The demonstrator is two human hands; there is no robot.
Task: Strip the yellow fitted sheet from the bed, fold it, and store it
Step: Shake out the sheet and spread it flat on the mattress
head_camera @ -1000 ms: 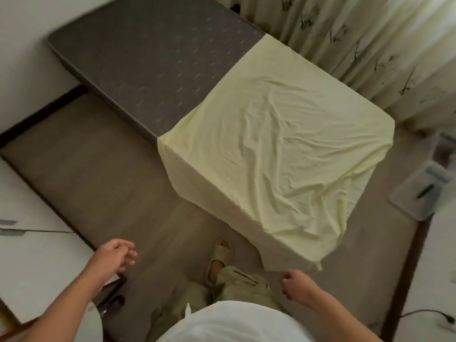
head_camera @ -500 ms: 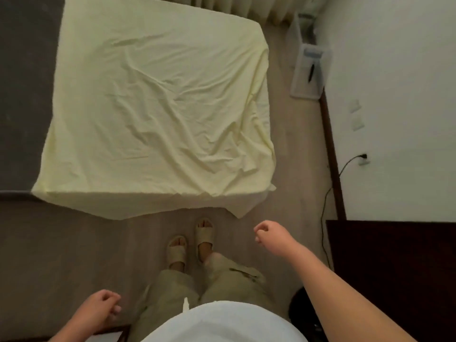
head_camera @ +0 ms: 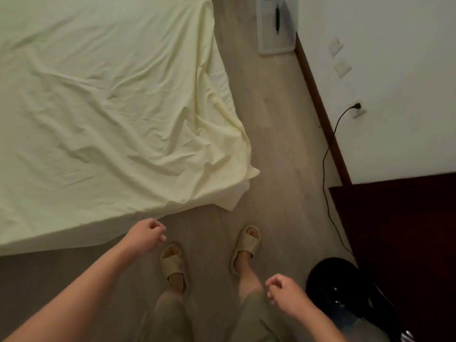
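Yellow fitted sheet (head_camera: pixel 103 107) lies rumpled over the bed, its loose corner hanging at the near edge. Left hand (head_camera: pixel 145 234) loosely curled, empty, just beside the sheet's hem. Right hand (head_camera: pixel 283 293) loosely curled, empty, well apart. Suggest: pinch the hanging corner first, then lift clear.

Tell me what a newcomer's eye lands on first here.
The rumpled yellow sheet fills the upper left, its loose corner drooping toward the floor. Below it, the left hand hangs near the sheet's edge, and the right hand hangs lower right; neither holds anything.
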